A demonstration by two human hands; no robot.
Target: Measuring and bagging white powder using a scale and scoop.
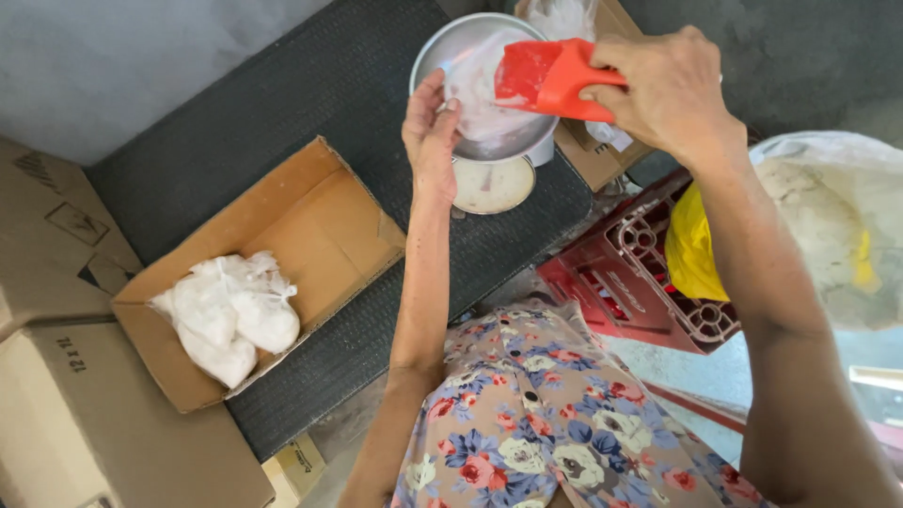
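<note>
My right hand grips the red plastic scoop, tipped so it pours into the thin clear plastic bag. My left hand pinches the bag's edge, holding it open in the round metal scale pan.

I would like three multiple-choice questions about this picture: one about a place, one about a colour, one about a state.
1. Where do the tied white bags lie?
A. in the open cardboard box
B. in the red crate
C. in the metal bowl

2. What colour is the scoop in the right hand?
A. blue
B. red
C. green

3. How is the clear bag at the metal bowl?
A. tied shut
B. lying flat
C. held open by the left hand

Answers: 1 A, the bags rest in the box's corner; 2 B, the scoop is plainly red; 3 C, fingers hold its mouth while the scoop tips in.
</note>
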